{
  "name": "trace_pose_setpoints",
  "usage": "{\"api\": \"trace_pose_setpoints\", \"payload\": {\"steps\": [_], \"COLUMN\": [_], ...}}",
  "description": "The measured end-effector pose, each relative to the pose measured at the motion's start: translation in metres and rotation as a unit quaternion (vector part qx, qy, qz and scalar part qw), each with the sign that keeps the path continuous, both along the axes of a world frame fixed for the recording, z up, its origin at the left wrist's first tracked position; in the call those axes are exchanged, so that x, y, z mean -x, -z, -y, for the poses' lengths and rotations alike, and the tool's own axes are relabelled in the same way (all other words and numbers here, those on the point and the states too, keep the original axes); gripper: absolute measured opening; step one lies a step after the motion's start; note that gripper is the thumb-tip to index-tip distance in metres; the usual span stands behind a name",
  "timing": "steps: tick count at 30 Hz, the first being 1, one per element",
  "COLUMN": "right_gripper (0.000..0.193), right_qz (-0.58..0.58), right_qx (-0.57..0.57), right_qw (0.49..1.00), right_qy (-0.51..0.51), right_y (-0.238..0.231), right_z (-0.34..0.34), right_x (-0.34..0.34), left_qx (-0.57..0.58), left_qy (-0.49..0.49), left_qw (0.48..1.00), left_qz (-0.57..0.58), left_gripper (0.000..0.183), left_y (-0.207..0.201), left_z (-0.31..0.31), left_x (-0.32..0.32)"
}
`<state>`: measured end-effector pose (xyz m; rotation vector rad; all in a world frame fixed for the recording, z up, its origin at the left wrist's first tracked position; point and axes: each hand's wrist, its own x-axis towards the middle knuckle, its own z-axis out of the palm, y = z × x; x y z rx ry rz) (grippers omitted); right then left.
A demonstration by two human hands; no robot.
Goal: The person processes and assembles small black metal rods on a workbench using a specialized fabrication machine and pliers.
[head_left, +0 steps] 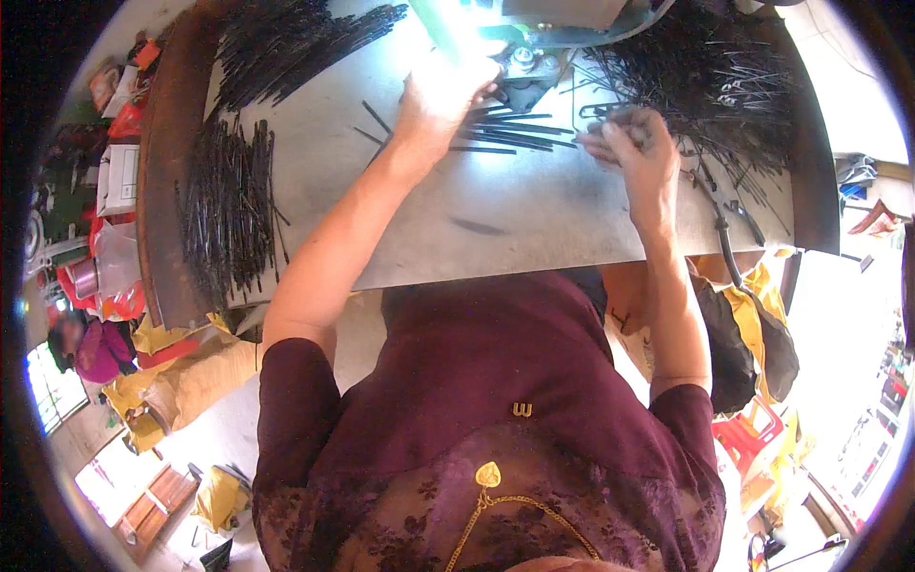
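Observation:
Under the bright lamp, my left hand (440, 100) is closed at the edge of a small machine (530, 69). Glare washes out most of that hand, so what its fingers hold cannot be made out. My right hand (644, 143) is curled, fingertips pressed together near the ends of several thin black strips (519, 133). These strips fan out on the table between my hands. A black looped piece (599, 112) shows against the right fingers; whether they grip it is unclear.
Bundles of black strips lie at the far left (286, 48) and nearer left (229, 205). A tangled heap of black strips (705, 81) covers the far right. A dark tool handle (721, 224) hangs over the front edge of the metal tabletop (419, 234).

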<state>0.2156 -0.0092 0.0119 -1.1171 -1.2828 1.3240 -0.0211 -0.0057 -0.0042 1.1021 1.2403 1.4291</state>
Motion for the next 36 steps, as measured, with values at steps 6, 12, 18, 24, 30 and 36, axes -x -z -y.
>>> {"api": "trace_pose_setpoints", "payload": {"steps": [6,12,18,24,30,36], "right_gripper": [0.009,0.017,0.023,0.022,0.026,0.026], "right_qz": [0.621,0.442,0.426,0.489,0.507,0.493], "right_qx": [-0.353,-0.155,-0.304,-0.320,-0.272,-0.298], "right_qw": [0.699,0.881,0.852,0.810,0.818,0.817], "right_qy": [0.020,-0.070,0.016,0.056,0.026,0.032], "right_y": [-0.020,-0.010,-0.005,-0.007,-0.009,-0.006], "right_z": [0.028,0.014,-0.003,-0.005,-0.005,-0.007], "right_x": [-0.025,0.006,0.054,0.063,0.064,0.063], "left_qx": [0.011,0.056,0.098,0.090,0.089,0.077], "left_qy": [0.046,0.052,0.069,0.080,0.083,0.084], "left_qw": [0.999,0.990,0.968,0.955,0.959,0.962], "left_qz": [0.018,0.114,0.221,0.272,0.257,0.248], "left_gripper": [0.033,0.032,0.029,0.026,0.023,0.023], "left_y": [-0.004,-0.003,-0.009,-0.011,-0.007,-0.008], "left_z": [0.002,-0.003,-0.006,-0.005,-0.008,-0.007], "left_x": [0.002,0.000,0.000,0.002,0.005,0.003]}}
